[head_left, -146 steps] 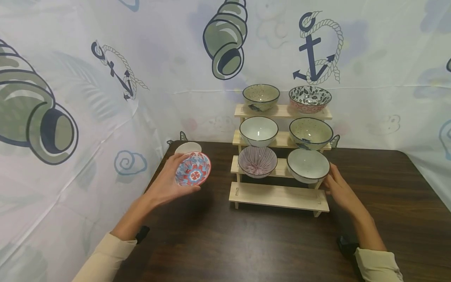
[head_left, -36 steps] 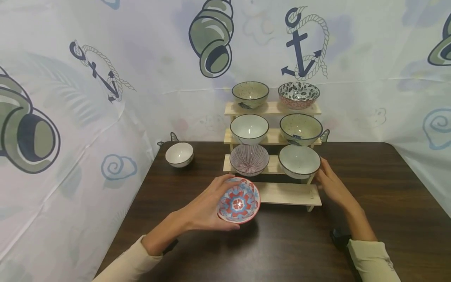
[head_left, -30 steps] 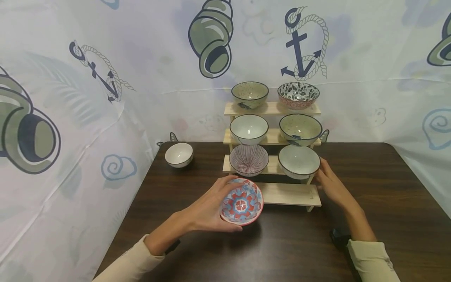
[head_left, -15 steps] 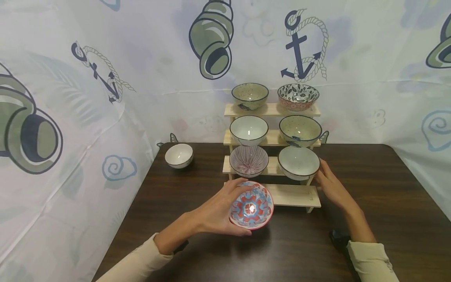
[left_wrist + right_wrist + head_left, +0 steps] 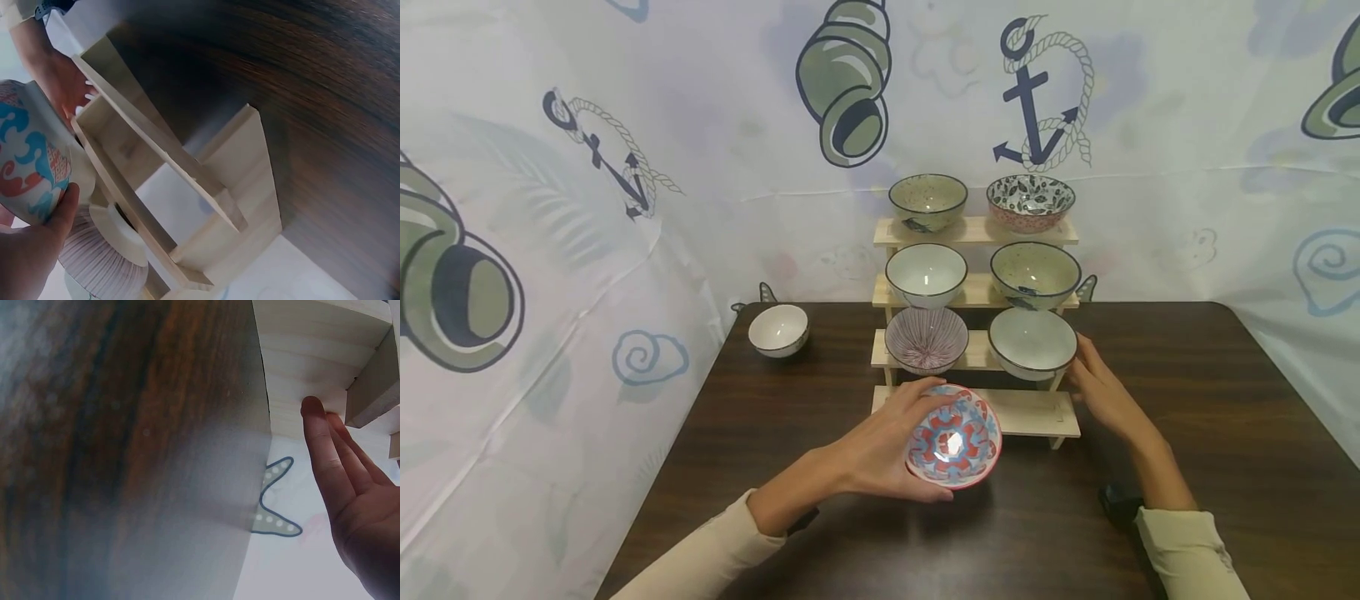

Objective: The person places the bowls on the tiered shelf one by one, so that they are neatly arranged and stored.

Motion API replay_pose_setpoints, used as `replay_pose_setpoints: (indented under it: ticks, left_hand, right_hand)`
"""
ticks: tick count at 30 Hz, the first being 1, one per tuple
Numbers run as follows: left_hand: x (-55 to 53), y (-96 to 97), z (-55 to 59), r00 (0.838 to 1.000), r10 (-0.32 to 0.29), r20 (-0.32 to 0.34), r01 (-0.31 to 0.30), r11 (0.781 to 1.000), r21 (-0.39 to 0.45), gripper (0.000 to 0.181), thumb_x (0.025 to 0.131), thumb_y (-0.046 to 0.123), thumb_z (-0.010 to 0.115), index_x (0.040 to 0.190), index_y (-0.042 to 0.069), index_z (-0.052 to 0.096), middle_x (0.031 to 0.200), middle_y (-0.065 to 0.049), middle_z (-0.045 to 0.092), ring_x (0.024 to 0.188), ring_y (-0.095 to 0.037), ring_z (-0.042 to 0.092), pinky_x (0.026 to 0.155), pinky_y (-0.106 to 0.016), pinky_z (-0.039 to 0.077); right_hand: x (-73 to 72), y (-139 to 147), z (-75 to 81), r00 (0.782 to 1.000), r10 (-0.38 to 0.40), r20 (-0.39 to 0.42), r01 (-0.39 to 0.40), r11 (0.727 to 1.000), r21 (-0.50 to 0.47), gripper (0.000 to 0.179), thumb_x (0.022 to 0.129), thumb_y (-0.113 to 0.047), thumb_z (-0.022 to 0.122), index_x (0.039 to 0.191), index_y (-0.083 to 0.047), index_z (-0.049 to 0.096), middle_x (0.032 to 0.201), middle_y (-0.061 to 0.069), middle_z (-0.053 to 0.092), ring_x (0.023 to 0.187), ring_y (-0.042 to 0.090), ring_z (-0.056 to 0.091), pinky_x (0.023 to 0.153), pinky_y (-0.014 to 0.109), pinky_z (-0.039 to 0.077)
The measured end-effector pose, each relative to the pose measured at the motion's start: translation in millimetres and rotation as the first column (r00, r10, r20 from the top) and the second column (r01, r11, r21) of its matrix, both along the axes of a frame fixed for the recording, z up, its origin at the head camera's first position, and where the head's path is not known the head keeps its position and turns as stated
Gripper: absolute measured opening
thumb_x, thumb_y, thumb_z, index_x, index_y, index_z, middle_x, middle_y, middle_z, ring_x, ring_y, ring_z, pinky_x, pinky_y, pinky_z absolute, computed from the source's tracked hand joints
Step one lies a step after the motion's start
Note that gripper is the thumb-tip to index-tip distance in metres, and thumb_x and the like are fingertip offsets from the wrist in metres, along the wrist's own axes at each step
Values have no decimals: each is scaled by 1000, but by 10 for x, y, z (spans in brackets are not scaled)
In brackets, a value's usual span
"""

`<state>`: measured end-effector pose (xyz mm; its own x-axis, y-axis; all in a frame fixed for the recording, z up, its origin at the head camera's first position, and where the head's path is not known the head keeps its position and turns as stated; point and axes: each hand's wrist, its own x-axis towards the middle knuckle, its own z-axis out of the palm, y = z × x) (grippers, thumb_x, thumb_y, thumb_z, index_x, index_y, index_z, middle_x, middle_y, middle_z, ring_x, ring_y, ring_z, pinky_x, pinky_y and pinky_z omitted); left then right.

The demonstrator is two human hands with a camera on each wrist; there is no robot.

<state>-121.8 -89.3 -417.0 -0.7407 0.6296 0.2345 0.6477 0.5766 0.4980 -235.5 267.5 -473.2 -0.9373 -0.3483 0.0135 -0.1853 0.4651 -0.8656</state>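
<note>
My left hand (image 5: 887,450) grips a red-and-blue patterned bowl (image 5: 953,437) by its left side, thumb below and fingers over the rim. The bowl is tilted toward me, in front of the lowest step of a tiered wooden stand (image 5: 1026,412). In the left wrist view the bowl's painted outside (image 5: 31,150) shows against my thumb. At the stand's right side is my right hand (image 5: 1105,392); the right wrist view shows its fingers (image 5: 328,453) extended against the wooden side panel (image 5: 300,381). A white bowl (image 5: 1033,342) and a purple-striped bowl (image 5: 927,340) sit one step higher.
On the stand's upper steps are a plain white bowl (image 5: 927,273), two speckled green bowls (image 5: 1036,273) and a black-leaf bowl with a reddish outside (image 5: 1030,202). A small white bowl (image 5: 778,330) stands at the back left of the dark wooden table (image 5: 1187,375). Printed cloth hangs behind.
My left hand has carried the patterned bowl from the table's back left, beside the small white bowl, rightward to the stand's front. The right hand stays at the stand's side.
</note>
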Motion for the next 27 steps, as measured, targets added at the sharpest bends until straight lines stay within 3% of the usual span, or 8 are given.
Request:
replay_pose_setpoints:
  ticks: [27]
  left_hand:
    - [-146, 354, 1, 993, -49, -107, 44, 998, -46, 110, 67, 63, 87, 156, 19, 39, 162, -8, 32, 146, -20, 36, 112, -41, 48]
  right_hand:
    - [-5, 13, -16, 1000, 17, 6, -16, 999, -41, 62, 114, -41, 25, 167, -18, 2, 164, 36, 21, 137, 64, 42, 95, 72, 50]
